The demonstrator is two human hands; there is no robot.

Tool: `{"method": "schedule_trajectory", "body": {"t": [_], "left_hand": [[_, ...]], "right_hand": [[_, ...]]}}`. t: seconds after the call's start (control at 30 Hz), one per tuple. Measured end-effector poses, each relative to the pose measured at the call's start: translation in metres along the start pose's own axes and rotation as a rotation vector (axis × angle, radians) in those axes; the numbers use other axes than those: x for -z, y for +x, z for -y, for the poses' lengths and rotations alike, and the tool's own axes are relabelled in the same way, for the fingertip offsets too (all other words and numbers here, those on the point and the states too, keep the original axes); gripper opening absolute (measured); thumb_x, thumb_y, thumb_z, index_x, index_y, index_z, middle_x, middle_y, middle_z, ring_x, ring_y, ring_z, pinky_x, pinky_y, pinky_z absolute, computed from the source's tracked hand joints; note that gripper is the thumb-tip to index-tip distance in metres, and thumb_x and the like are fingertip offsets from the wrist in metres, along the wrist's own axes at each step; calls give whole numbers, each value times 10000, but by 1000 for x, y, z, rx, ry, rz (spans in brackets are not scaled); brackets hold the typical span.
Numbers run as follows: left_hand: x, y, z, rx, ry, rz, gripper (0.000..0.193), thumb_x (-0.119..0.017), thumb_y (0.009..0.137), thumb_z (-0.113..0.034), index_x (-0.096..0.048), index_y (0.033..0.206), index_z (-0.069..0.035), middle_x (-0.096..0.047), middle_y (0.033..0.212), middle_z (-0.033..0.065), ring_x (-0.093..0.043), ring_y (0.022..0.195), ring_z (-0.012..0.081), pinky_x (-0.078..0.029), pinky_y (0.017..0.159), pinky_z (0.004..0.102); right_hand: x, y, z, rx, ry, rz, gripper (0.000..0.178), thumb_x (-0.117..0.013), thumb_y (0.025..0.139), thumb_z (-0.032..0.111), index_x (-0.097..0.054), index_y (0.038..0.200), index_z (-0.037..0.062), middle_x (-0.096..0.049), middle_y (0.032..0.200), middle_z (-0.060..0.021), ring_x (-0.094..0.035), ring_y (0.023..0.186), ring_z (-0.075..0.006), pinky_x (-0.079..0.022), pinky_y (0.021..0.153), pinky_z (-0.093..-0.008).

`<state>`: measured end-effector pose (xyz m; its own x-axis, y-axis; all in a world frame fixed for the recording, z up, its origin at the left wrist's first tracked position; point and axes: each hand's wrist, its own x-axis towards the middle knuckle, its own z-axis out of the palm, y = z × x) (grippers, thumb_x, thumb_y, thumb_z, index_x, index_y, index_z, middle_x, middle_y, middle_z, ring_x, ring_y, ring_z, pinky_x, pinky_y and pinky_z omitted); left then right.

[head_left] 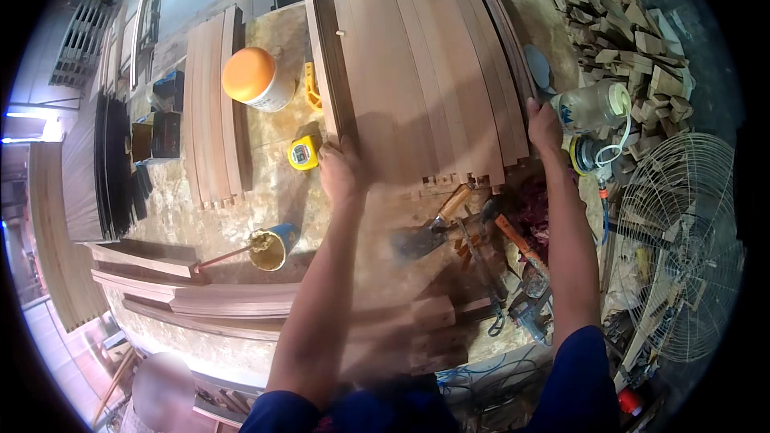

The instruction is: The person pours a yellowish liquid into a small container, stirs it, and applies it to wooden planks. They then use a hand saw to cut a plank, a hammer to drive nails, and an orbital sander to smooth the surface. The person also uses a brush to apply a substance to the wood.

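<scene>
A row of long reddish-brown wooden slats (pixel 409 72) lies side by side on the worktable, with notched near ends. My left hand (pixel 342 172) is closed around the near end of a wooden slat (pixel 327 56) at the row's left edge. At the right edge, my right hand (pixel 545 127) grips the outer slat (pixel 504 56), its thumb on top and its other fingers mostly hidden. A yellow tape measure (pixel 302 153) sits just left of my left hand. Close to my right hand lies a clear jar (pixel 584 107) with a pale cap and hose.
Left of the row stand an orange-lidded tub (pixel 250 78), more slats (pixel 212 104) and a blue cup (pixel 273 247) with a stick in it. A wooden-handled scraper (pixel 425 236) and a hammer (pixel 520 240) lie nearer. Wood offcuts (pixel 634 40) and a wire-guarded fan (pixel 682 256) are at right.
</scene>
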<state>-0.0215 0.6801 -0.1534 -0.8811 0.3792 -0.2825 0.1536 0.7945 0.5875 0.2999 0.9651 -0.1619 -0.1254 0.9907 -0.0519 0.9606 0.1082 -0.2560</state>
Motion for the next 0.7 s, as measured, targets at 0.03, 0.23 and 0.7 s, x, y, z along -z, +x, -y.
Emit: {"method": "schedule_trajectory", "body": {"t": [0.03, 0.23, 0.7], "left_hand": [[9, -9, -10, 15, -18, 16, 525, -534, 1048, -458, -617, 1171, 45, -683, 1154, 292, -659, 1086, 474, -518, 918, 540], [107, -112, -5, 8, -474, 316, 376, -617, 1017, -331, -610, 1106, 34, -698, 927, 183, -646, 803, 300, -532, 790, 425], [294, -327, 160, -636, -470, 759, 839, -952, 738, -268, -475, 1386, -29, -658, 1136, 185, -678, 1021, 323, -566, 861, 434]], "right_hand": [[12, -2, 6, -8, 18, -50, 635, -440, 1085, 529, -655, 1089, -69, -686, 1131, -351, -639, 1104, -540, -494, 944, -587], [112, -135, 13, -128, 494, 59, 776, -472, 1068, 613, -523, 1435, -68, -562, 1430, -312, -526, 1342, -432, -398, 1107, -454], [186, -552, 121, -249, 1509, 103, 811, -706, 1006, 442, -332, 1606, 45, -415, 1595, -155, -457, 1425, -319, -406, 1183, -507]]}}
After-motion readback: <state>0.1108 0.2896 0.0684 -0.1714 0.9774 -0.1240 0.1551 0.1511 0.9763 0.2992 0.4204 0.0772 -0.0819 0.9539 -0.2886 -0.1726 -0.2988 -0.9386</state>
